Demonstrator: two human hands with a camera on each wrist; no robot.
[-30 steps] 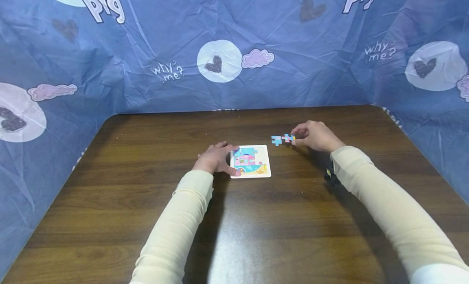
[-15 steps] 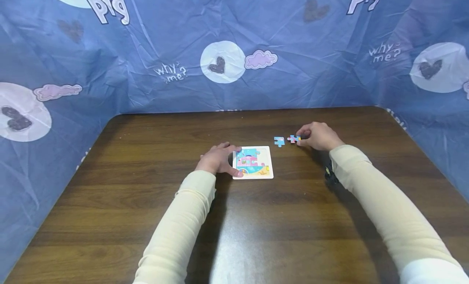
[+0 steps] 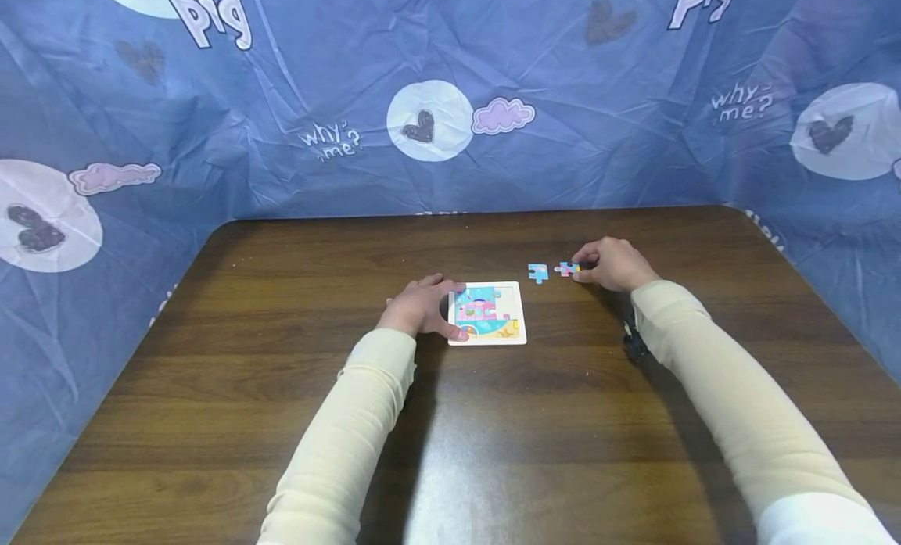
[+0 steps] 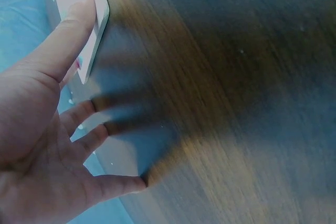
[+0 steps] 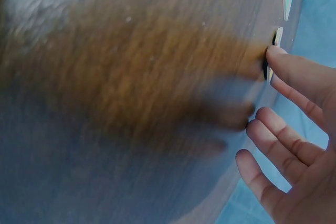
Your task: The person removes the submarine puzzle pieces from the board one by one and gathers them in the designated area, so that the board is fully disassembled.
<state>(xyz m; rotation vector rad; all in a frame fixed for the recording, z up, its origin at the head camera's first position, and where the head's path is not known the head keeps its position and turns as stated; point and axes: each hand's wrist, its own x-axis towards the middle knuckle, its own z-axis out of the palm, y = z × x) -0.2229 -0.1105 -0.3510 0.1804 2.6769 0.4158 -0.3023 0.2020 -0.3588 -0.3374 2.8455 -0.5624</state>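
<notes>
In the head view my left hand [image 3: 420,306] rests at the left side of a white-framed jigsaw board [image 3: 522,318]. Its thumb presses the near left corner and a forefinger lies on the far left corner; the left wrist view has the other fingers spread at the table. Pink, blue and yellow pieces fill much of the board, with bare white at its upper right. My right hand [image 3: 614,264] pinches the right end of a pink, blue and yellow puzzle piece [image 3: 566,269] between thumb and forefinger, low at the table. A light blue puzzle piece [image 3: 538,272] lies just left of it.
The brown wooden table [image 3: 521,420] has rounded far corners. A blue printed cloth [image 3: 352,76] hangs behind it and along both sides. Under the right cuff a dark object [image 3: 635,343] shows.
My right hand has turned the pinched puzzle piece and drawn it slightly right, widening the gap to the light blue piece. The left hand stays on the board. The head view has shifted a little.
</notes>
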